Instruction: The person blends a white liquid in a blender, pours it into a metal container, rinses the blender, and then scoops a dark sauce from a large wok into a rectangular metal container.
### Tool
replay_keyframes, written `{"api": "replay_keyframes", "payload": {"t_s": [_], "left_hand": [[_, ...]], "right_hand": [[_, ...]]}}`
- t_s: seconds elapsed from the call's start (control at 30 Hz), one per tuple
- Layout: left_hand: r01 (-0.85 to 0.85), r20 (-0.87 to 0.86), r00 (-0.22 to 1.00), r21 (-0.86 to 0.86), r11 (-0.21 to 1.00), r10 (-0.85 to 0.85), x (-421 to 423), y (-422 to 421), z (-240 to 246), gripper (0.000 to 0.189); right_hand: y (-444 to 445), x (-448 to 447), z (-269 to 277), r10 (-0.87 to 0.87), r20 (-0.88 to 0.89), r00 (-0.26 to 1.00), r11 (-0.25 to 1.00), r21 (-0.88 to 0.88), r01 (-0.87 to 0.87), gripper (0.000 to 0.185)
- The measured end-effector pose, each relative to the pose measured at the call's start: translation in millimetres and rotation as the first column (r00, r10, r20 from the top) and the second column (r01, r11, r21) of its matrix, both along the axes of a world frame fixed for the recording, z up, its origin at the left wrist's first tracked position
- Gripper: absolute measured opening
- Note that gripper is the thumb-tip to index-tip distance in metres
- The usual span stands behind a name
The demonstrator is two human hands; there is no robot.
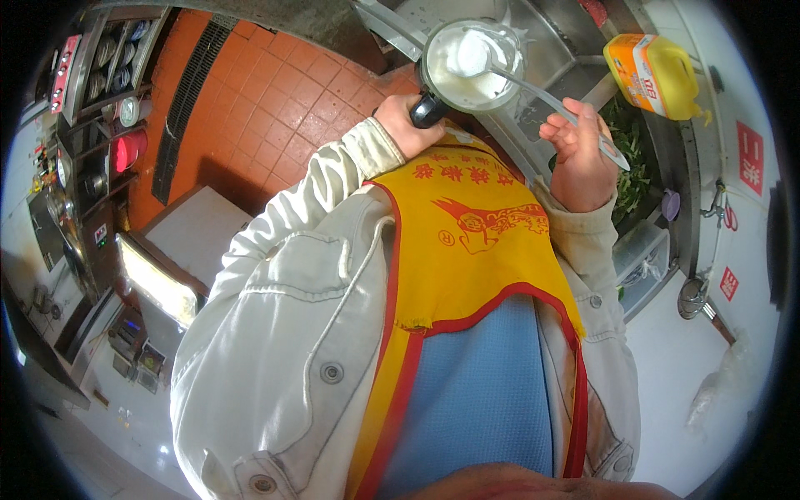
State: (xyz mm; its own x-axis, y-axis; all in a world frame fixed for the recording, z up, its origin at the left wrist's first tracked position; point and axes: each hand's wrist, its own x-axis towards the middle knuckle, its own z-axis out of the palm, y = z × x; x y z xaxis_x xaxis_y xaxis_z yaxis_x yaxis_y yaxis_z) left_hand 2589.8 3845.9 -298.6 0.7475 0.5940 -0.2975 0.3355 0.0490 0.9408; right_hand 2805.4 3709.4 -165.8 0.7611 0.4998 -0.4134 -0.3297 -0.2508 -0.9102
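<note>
My left hand is closed around the black handle of a round container at the top of the view. White, partly foamy or powdery matter lies inside; its exact kind cannot be told. Between the thumb and fingers of my right hand is the handle of a long metal spoon. Its bowl, heaped with white matter, is over or in the container's opening. A yellow apron with red print covers my chest, below both hands.
Metal sink basins lie beyond and beside the container. A yellow jug with an orange label stands at their edge, near leafy greens. Nearby are a clear plastic bin, a tap and a hanging strainer. Shelves stand across the tiled floor.
</note>
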Motion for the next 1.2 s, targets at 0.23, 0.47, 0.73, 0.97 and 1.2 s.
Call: {"api": "replay_keyframes", "payload": {"t_s": [0.23,0.47,0.73,0.97,1.2], "left_hand": [[-0.017,-0.034,0.999,-0.021,1.0,0.016,0.2,-0.5,-1.9,0.027],[0.007,-0.072,0.997,-0.012,1.0,-0.007,1.1,2.8,7.5,0.027],[0.037,-0.1,0.994,0.016,0.999,-0.036,1.5,6.3,19.5,0.028],[0.086,-0.126,0.988,-0.017,0.996,-0.087,3.9,9.3,28.5,0.027],[0.111,-0.121,0.986,-0.048,0.993,-0.116,7.2,6.3,37.0,0.021]], "right_hand": [[-5.4,4.6,-13.9,0.002,-0.044,0.999,0.998,0.069,0.001,0.037],[-11.2,10.5,-24.3,0.008,-0.123,0.992,0.988,0.153,0.011,0.035],[-18.9,15.2,-33.9,0.006,-0.215,0.977,0.972,0.231,0.045,0.036],[-20.3,39.9,-5.7,-0.062,-0.265,0.962,0.926,0.345,0.155,0.042],[-19.1,69.4,-2.7,0.078,0.583,0.809,0.976,0.121,-0.182,0.036]]}}
